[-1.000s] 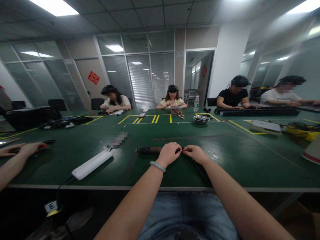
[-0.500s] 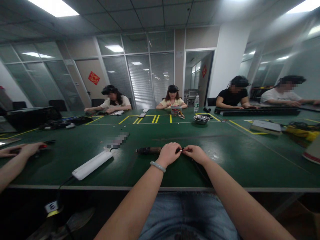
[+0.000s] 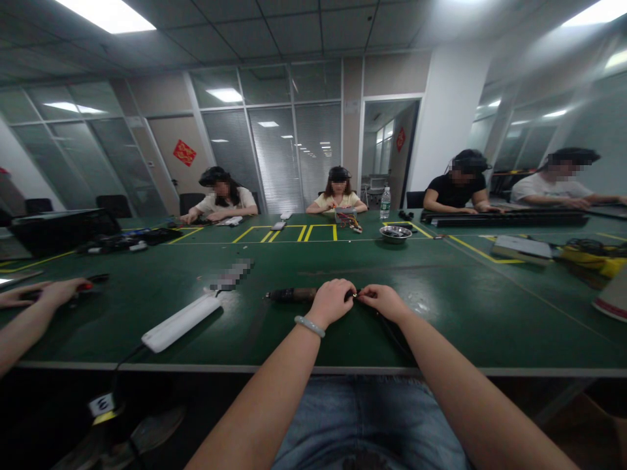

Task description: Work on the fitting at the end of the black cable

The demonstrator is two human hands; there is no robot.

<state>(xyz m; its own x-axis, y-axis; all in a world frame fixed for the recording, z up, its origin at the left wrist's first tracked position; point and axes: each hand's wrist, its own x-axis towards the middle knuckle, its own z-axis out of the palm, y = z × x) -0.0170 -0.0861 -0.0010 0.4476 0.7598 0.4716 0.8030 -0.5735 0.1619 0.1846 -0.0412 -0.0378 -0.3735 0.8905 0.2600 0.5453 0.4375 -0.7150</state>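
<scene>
A dark cylindrical tool [image 3: 294,296] lies on the green counter [image 3: 470,326], long axis left to right. The nearer left hand [image 3: 335,300] is wrapped round its right end; just beyond, the right hand [image 3: 383,301] pinches a small dark piece [image 3: 359,291].

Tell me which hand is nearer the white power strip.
Left. The left hand is to the right of the white power strip; the right hand is farther right.

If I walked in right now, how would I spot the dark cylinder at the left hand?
On the green table, find the braceleted left hand. The dark cylinder extends leftward from it. Its rounded shape and narrow tip distinguish it from the long white box.
</scene>
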